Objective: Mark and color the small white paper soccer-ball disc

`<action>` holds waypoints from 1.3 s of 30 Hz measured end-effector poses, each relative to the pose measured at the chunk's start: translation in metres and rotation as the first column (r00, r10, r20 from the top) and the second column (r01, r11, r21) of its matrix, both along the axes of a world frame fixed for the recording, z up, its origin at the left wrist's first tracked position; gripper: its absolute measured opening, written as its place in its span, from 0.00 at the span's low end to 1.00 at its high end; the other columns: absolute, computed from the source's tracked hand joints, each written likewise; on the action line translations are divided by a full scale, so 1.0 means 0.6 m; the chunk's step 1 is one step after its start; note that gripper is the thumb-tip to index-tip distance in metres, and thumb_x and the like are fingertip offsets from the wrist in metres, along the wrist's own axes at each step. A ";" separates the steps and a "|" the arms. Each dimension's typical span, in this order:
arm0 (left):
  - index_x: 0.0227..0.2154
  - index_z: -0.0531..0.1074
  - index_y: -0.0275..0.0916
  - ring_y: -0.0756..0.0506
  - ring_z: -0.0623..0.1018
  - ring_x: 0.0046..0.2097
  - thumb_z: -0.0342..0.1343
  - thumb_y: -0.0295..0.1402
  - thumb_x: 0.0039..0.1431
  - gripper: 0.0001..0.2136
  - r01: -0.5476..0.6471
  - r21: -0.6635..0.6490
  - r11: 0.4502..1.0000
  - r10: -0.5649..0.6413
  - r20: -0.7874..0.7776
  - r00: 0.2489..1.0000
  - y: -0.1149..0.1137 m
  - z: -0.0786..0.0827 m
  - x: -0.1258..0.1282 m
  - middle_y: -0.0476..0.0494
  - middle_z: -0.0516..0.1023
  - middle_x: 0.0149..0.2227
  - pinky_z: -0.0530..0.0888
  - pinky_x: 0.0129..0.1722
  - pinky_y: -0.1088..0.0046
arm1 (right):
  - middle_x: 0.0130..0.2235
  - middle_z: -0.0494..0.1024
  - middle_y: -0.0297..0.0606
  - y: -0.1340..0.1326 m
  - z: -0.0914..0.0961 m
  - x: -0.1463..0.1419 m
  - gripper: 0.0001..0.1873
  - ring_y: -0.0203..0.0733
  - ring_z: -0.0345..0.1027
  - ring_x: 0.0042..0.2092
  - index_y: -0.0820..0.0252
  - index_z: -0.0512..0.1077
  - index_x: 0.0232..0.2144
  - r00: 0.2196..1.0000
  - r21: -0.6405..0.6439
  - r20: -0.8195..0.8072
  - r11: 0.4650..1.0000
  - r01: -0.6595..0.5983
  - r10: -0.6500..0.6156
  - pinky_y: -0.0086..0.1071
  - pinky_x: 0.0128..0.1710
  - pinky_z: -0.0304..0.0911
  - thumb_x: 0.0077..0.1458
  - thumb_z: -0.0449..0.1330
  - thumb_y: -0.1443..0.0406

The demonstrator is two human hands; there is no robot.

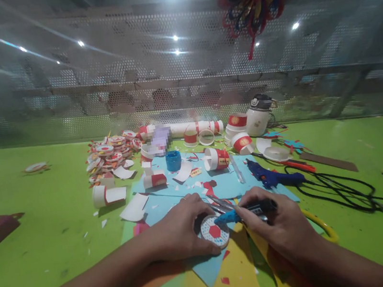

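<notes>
A round white paper disc [210, 243] with a red center and blue dots lies low over the coloured paper sheets. My left hand [186, 226] grips it by the left rim, thumb and fingers curled around the edge. In my right hand [280, 224] is a blue-tipped marker [239, 214], held like a pen, its tip at the disc's upper right. Just beyond the disc, scissors [222, 202] lie partly hidden behind my hands; a yellow handle loop [321, 225] shows beside my right wrist.
Cut paper cups [216, 159] and a blue jar [173, 161] stand ahead. A pile of decorated discs [113, 151] sits back left. To the right are a blue glue gun [272, 174], looped black cable [360, 199] and a white flask [258, 118]. Paper scraps are scattered around.
</notes>
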State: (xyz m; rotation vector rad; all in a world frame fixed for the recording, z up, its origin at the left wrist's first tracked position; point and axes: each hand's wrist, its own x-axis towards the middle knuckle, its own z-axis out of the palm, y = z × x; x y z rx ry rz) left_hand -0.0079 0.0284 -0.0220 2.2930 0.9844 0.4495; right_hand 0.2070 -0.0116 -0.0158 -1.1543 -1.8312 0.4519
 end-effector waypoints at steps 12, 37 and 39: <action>0.44 0.71 0.41 0.42 0.69 0.43 0.66 0.44 0.49 0.22 0.025 -0.006 1.000 -0.025 -0.066 0.998 0.009 -0.004 -0.004 0.44 0.68 0.44 0.67 0.42 0.68 | 0.16 0.68 0.28 -0.001 0.008 0.004 0.09 0.35 0.62 0.17 0.55 0.70 0.25 0.931 -0.098 -0.342 0.990 0.101 -0.129 0.30 0.18 0.61 0.54 0.64 0.60; 0.42 0.73 0.40 0.40 0.71 0.46 0.67 0.42 0.47 0.21 0.028 0.010 1.000 -0.028 -0.042 0.999 0.008 -0.001 0.001 0.44 0.71 0.44 0.69 0.45 0.66 | 0.21 0.71 0.28 -0.004 0.008 -0.003 0.05 0.31 0.62 0.20 0.57 0.70 0.27 0.996 -0.090 -0.086 0.996 0.018 -0.026 0.26 0.20 0.59 0.53 0.63 0.66; 0.43 0.73 0.41 0.40 0.71 0.47 0.68 0.42 0.47 0.21 0.029 0.010 1.000 -0.029 -0.032 0.999 0.008 -0.002 0.001 0.43 0.72 0.44 0.68 0.46 0.65 | 0.20 0.71 0.28 -0.004 0.006 -0.002 0.05 0.31 0.62 0.20 0.57 0.71 0.27 0.997 -0.097 -0.079 0.995 0.008 -0.016 0.26 0.19 0.59 0.53 0.63 0.65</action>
